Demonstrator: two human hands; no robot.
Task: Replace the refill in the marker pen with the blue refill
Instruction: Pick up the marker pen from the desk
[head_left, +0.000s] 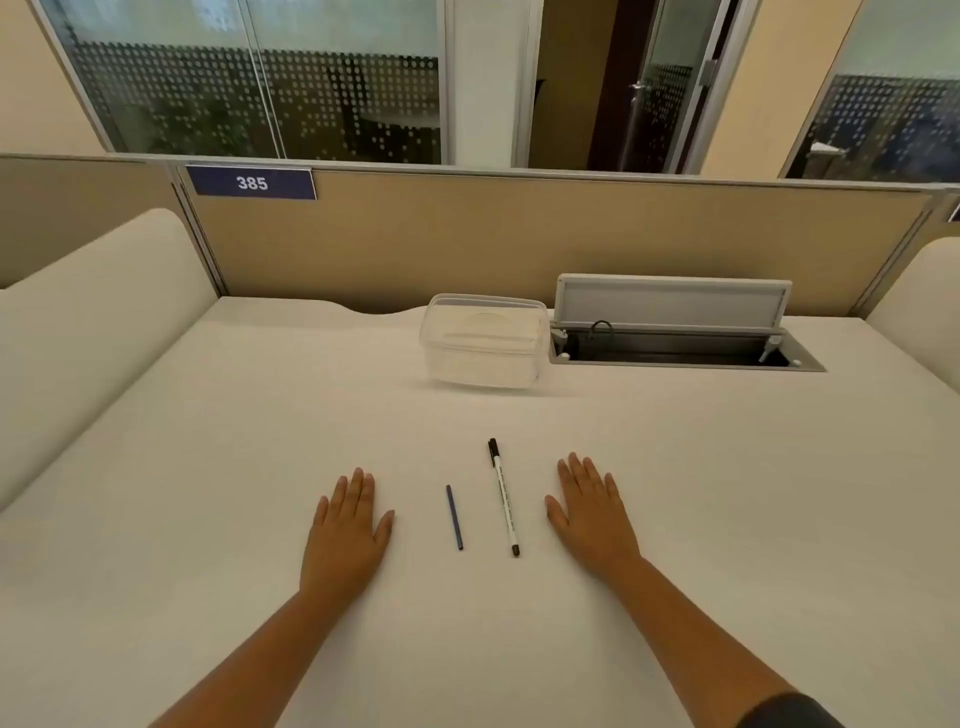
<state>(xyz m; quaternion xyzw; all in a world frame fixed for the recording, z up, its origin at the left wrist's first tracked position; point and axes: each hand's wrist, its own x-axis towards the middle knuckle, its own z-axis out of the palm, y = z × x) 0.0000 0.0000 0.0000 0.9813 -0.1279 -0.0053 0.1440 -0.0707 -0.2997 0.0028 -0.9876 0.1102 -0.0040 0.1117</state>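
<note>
A view from above of a white desk (208, 467), seen from the head of the person seated at it; both bare forearms reach forward from the bottom edge.

At the far left a pale cushioned panel (93, 322) borders the desk; behind it, on the tan divider (467, 239), sits a dark blue sign (251, 182) reading 385.

The left hand (347, 535) lies palm down and flat on the desk; its fingers (356, 491) are straight and close together, the thumb angled out toward the middle; it holds nothing.

Just to the right of that thumb, apart from it, lies the blue refill (454, 517), a thin dark blue stick; it runs roughly parallel with the fingers, its far end about level with the left fingertips.

Next to the right, near the refill but not touching it, lies the marker pen (504, 497); it has a white barrel with small print, a black cap at the far end and a dark tip end nearest the person; the capped end reaches a little beyond both sets of fingertips.

The right hand (592, 514) lies palm down and flat on the desk, just right of the pen and apart from it; its fingers (584, 478) are straight and slightly spread, and it grips nothing; a dark sleeve (789, 712) shows at the bottom right.

Well beyond the fingertips, toward the divider, stands a clear plastic box (483, 340) with its lid on; touching or just beside its right side is an open cable hatch (675, 332) set into the desk, its grey flap raised.
</note>
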